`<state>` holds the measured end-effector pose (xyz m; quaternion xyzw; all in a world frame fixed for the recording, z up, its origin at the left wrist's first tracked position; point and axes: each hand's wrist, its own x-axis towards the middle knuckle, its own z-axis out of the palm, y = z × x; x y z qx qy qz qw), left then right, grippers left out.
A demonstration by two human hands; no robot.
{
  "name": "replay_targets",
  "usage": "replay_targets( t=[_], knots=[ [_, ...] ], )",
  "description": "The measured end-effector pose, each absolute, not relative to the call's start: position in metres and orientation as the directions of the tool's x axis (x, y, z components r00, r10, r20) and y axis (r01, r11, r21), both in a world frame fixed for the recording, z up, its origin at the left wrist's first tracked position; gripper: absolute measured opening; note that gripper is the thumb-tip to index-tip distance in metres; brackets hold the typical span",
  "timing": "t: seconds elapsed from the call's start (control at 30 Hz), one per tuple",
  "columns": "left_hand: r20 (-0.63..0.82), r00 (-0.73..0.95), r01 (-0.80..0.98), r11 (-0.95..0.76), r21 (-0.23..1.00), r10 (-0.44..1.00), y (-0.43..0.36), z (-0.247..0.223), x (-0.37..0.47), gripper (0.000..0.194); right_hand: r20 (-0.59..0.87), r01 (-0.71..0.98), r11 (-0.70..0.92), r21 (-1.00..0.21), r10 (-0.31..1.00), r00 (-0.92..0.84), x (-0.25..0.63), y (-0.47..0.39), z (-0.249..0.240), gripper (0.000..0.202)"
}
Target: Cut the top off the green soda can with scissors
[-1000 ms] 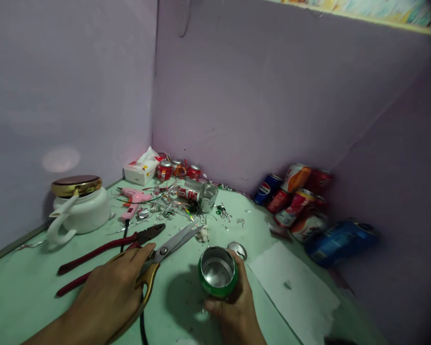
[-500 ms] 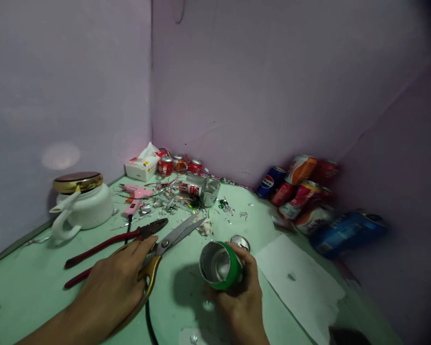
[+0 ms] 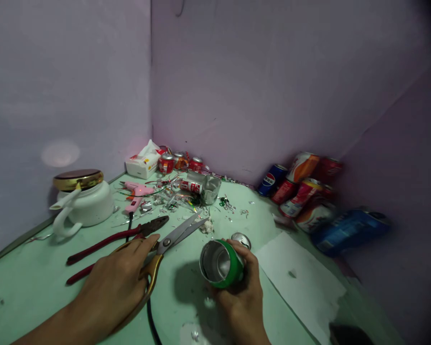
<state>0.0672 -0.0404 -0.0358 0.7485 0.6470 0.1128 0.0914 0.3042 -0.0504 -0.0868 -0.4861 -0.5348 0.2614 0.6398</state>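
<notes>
My left hand (image 3: 117,275) is closed on a pair of scissors (image 3: 174,237) with gold handles. Their blades are slightly parted and point away from me, to the right. In my right hand (image 3: 242,299) is a green drink can (image 3: 233,263), tilted so that its cut-open top faces me and shows the bare silver inside. Fingers wrap round the can's far right side, partly hidden by it. A gap lies between the blades and the can. Just behind the can lies a round metal can end (image 3: 242,240). Red-handled pliers (image 3: 117,239) rest beside and partly behind my left hand.
A white teapot (image 3: 91,203) with a gold lid stands at left, near a pink glue gun (image 3: 135,193) and tissue box (image 3: 142,165). Metal scraps (image 3: 172,199) and a cut silver can (image 3: 211,190) lie mid-table. White paper (image 3: 298,282) and piled cans (image 3: 301,191) are at right.
</notes>
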Motion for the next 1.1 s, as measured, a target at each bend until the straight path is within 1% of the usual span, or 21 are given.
replay_targets(
  t=[0.13,0.3,0.43,0.57,0.67,0.73,0.83,0.93,1.0,1.1],
  knots=[
    [0.08,0.152,0.943,-0.169,0.287,0.985,-0.042,-0.035,0.066,0.056,0.398,0.169,0.362,-0.917,0.864,0.308,0.304,-0.05,-0.088,0.067],
    [0.1,0.169,0.942,-0.19,0.277,0.981,-0.043,-0.038,0.065,0.054,0.312,0.101,0.295,-0.95,0.886,0.344,0.3,-0.052,-0.082,0.065],
    [0.083,0.174,0.942,-0.19,0.276,0.981,-0.043,-0.04,0.065,0.055,0.243,0.062,0.237,-0.969,0.897,0.369,0.297,-0.055,-0.072,0.063],
    [0.109,0.186,0.939,-0.21,0.274,0.976,-0.043,-0.04,0.065,0.054,0.201,0.064,0.191,-0.98,0.919,0.34,0.298,-0.053,-0.068,0.059],
    [0.075,0.191,0.944,-0.204,0.259,0.979,-0.043,-0.037,0.066,0.056,0.196,0.08,0.179,-0.981,0.931,0.309,0.301,-0.051,-0.07,0.057],
    [0.039,0.184,0.952,-0.188,0.243,0.982,-0.042,-0.036,0.066,0.059,0.183,0.062,0.173,-0.983,0.935,0.304,0.303,-0.049,-0.072,0.058],
    [0.017,0.164,0.958,-0.163,0.235,0.986,-0.041,-0.035,0.068,0.061,0.16,-0.025,0.173,-0.985,0.948,0.274,0.307,-0.049,-0.074,0.067],
    [0.002,0.153,0.957,-0.149,0.249,0.988,-0.041,-0.036,0.067,0.06,0.118,-0.172,0.15,-0.974,0.976,0.183,0.311,-0.049,-0.075,0.075],
    [0.032,0.161,0.95,-0.164,0.267,0.986,-0.042,-0.038,0.066,0.058,0.093,-0.24,0.122,-0.963,0.987,0.13,0.312,-0.049,-0.075,0.077],
    [0.086,0.166,0.939,-0.184,0.289,0.982,-0.043,-0.039,0.065,0.056,0.079,-0.289,0.108,-0.951,0.991,0.108,0.313,-0.049,-0.076,0.077]
  ],
)
